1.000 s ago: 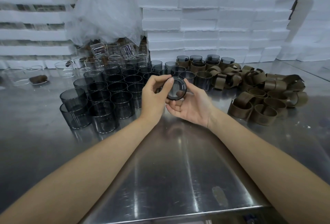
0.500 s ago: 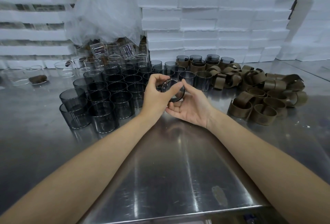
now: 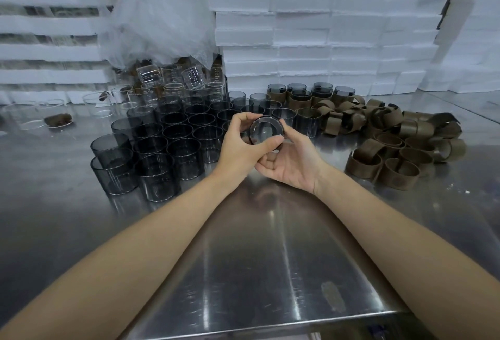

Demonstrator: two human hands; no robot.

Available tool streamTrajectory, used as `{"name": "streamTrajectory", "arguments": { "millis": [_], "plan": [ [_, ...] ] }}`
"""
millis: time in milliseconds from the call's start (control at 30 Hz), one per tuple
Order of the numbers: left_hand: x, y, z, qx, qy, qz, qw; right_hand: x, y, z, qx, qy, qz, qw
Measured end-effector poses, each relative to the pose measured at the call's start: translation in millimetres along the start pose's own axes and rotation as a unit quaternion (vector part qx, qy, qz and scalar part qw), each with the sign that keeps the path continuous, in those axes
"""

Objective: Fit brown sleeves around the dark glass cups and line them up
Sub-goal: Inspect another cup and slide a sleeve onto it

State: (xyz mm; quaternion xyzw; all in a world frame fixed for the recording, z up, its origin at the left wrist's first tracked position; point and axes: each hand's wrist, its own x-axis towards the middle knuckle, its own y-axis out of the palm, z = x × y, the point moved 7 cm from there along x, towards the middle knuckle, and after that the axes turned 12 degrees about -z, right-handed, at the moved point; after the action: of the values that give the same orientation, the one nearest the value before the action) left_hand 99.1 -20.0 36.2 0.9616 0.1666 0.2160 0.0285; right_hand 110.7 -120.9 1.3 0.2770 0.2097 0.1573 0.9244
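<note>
I hold one dark glass cup (image 3: 266,131) on its side above the steel table, its round end facing me. My left hand (image 3: 240,147) grips it from the left with thumb and fingers curled round the rim. My right hand (image 3: 292,161) cups it from below and the right, fingers up along its side. Whether a sleeve is on it I cannot tell. Several bare dark cups (image 3: 162,144) stand grouped at the left. A heap of brown sleeves (image 3: 395,144) lies at the right. Several sleeved cups (image 3: 303,94) stand at the back.
Clear glass cups (image 3: 173,77) and crumpled plastic wrap (image 3: 162,14) pile up behind the dark cups. White foam trays (image 3: 324,28) are stacked along the back. The steel table (image 3: 257,258) ends at a front edge near me.
The cup has been turned a little between both hands, and my left thumb now lies across its lower rim. The hands stay in about the same place.
</note>
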Motion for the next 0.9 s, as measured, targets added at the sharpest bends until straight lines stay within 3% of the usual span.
{"name": "streamTrajectory", "arguments": {
  "millis": [367,667,800,900],
  "plan": [
    [0.2,-3.6,-5.2,-0.053,0.027,-0.027,0.998,3.5,-2.4,4.7,-0.016,-0.014,0.005,1.0],
    [-6.8,1.5,-9.0,-0.017,0.085,-0.002,0.996,2.2,8.9,12.9,-0.058,-0.12,0.079,0.988],
    [-6.1,-0.8,-8.8,0.03,0.092,-0.007,0.995,4.7,-1.8,23.9,-0.082,-0.209,-0.024,0.974],
    [-10.9,0.2,-17.6,0.064,0.144,0.006,0.987,3.7,-11.3,32.7,-0.166,-0.279,-0.104,0.94]
  ]
}}
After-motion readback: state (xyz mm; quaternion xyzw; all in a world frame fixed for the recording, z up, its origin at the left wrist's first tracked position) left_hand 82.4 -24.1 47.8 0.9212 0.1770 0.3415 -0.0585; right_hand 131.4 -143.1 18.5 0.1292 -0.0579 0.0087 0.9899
